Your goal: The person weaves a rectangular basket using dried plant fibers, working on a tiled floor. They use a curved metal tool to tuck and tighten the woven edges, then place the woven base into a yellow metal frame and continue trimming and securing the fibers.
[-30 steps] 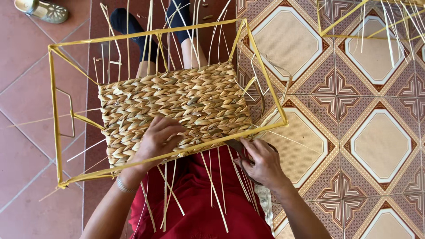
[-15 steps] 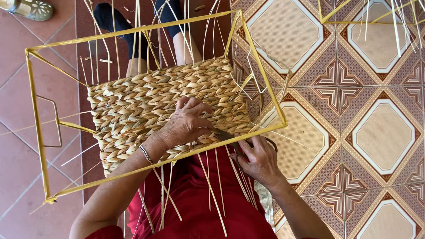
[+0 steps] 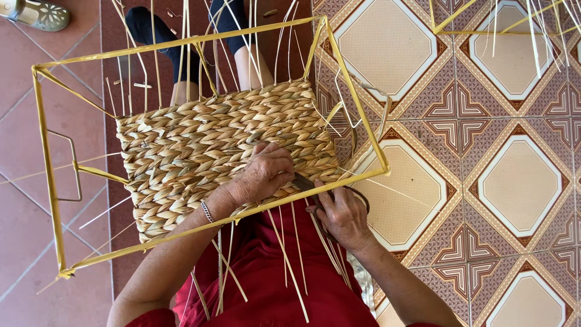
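A woven straw panel (image 3: 200, 151) of thick plaited strands fills the middle of a yellow wire frame (image 3: 181, 233) that lies across my lap. My left hand (image 3: 266, 172) lies on the panel's right lower part, fingers curled down onto the weave. Just below the frame's near bar, my right hand (image 3: 342, 215) is closed around dark-handled scissors (image 3: 302, 181). Their blades point toward my left hand's fingers. Loose pale straw ends (image 3: 290, 266) hang from the panel's near edge over my red clothing.
Upright straw stakes (image 3: 187, 54) rise from the panel's far edge. My dark-socked feet (image 3: 145, 27) rest beyond the frame. A sandal (image 3: 36, 12) lies top left. A second yellow frame with straw (image 3: 508, 24) stands top right on the patterned tile floor (image 3: 484, 181).
My left hand slid from the panel's near-left edge rightward to beside my right hand. The frame has shifted a little in view, and my right hand moved up under the frame's bar.
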